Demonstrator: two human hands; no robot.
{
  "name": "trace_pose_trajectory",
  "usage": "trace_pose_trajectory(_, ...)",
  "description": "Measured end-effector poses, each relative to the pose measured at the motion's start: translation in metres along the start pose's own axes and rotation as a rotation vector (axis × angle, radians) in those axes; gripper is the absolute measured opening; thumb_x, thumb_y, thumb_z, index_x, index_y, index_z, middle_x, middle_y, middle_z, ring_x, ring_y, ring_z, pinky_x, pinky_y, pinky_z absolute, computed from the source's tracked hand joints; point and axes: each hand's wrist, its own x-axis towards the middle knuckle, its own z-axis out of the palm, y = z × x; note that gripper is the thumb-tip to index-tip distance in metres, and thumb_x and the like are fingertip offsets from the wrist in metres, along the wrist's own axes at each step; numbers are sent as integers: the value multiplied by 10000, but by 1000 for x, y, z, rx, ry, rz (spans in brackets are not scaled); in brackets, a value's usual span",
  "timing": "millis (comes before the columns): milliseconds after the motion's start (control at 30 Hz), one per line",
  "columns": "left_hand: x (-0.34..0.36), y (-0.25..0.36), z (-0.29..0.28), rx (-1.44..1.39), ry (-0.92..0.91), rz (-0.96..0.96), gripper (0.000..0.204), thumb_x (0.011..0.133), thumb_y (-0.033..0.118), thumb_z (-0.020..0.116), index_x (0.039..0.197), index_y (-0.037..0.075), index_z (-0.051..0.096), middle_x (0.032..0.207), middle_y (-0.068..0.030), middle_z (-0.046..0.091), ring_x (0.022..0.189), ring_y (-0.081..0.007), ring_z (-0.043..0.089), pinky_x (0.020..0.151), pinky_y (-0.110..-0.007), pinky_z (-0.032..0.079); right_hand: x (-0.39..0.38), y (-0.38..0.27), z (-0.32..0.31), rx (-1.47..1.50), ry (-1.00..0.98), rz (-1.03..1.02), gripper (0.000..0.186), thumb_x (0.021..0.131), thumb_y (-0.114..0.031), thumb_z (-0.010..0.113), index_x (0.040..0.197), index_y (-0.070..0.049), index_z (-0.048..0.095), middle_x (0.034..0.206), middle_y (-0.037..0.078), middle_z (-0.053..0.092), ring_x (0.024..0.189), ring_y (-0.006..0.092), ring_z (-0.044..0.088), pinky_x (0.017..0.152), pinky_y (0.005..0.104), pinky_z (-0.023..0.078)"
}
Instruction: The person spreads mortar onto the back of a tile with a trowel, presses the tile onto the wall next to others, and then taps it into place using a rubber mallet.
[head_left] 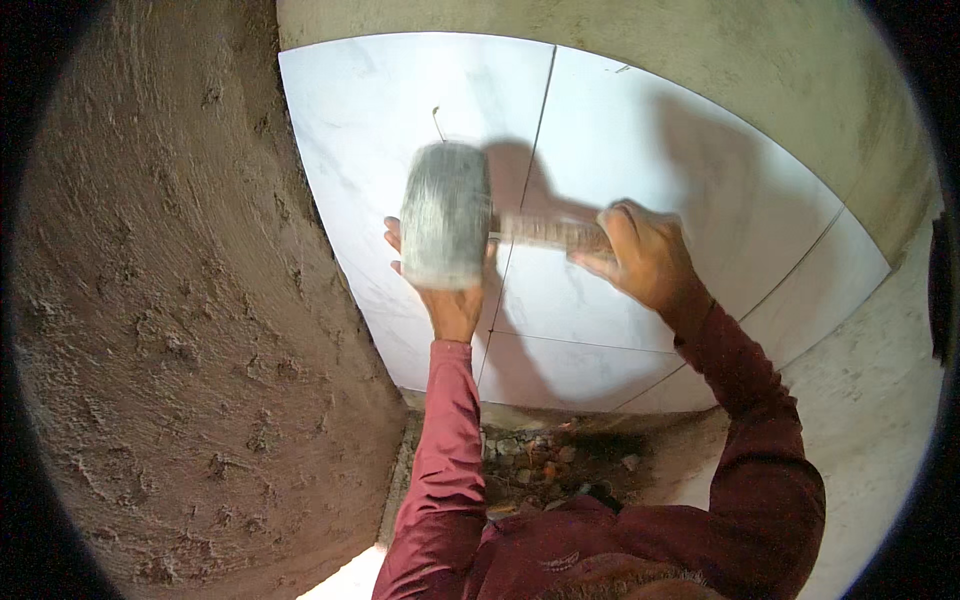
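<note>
Over marbled tiles (350,130), a rubber mallet (470,215) is clenched in the right hand (645,255); left of that grip, the spread left hand (454,304) is partly hidden by the mallet head (444,215) and could be struck through misaim.

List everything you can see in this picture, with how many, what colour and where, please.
Mallet: 1, grey head, brownish handle, over the tiles, motion-blurred
Tiles: at least 4, white with faint veins, centre
Rough wall: 1, brown, left
Smoother surface: 1, beige, along the top
Rubble: many bits, greyish with some orange, below the tiles
Shirt: 1, maroon, bottom
Left hand: 1, bare, mostly hidden behind the mallet head
Right hand: 1, bare, gripping the handle
</note>
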Motion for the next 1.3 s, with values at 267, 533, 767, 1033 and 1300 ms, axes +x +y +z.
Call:
trace_pose_trajectory(267, 9, 72, -20, 54, -82, -42, 1197, 888, 721, 595, 1597, -29, -11, 1630, -354, -107, 1514, -529, -94, 1154, -715, 87, 1, 12, -20, -16, -7, -22, 431, 927, -423, 706, 929, -21, 552, 700, 148, 641, 626, 324, 688, 506, 422, 529)
trace_pose_trajectory(533, 8, 72, -14, 120, 63, 7, 1134, 926, 696, 550, 1602, 15, -55, 1618, -368, -122, 1490, -585, -80, 1104, -769, 161, 16, 4, -41, 29, 100, -71, 357, 897, -302, 761, 939, -12, 556, 750, 170, 643, 606, 348, 668, 516, 409, 535)
trace_pose_trajectory(767, 15, 75, -15, 116, 119, 19, 1137, 917, 640, 615, 1608, 29, -50, 1640, -329, -114, 1504, -559, -71, 1110, -750, 206, 37, 5, -52, -29, -73, 151, 437, 965, -418, 659, 934, 10, 575, 703, 192, 657, 597, 380, 674, 516, 439, 532)
trace_pose_trajectory(1033, 20, 74, -8, 130, 144, 48, 1154, 909, 675, 596, 1605, 20, -50, 1636, -342, -94, 1501, -571, -28, 1123, -734, 201, 42, 11, -58, -6, 20, 205, 391, 960, -371, 683, 1006, -2, 562, 728, 200, 654, 611, 389, 661, 544, 444, 531)
trace_pose_trajectory(1300, 17, 81, -17, 153, 136, 64, 1166, 900, 665, 620, 1573, -83, 30, 1619, -382, -42, 1484, -603, 19, 1117, -717, 243, 59, -4, -60, -33, -87, 262, 500, 997, -466, 593, 1069, 28, 583, 884, 236, 693, 791, 436, 699, 655, 486, 556)
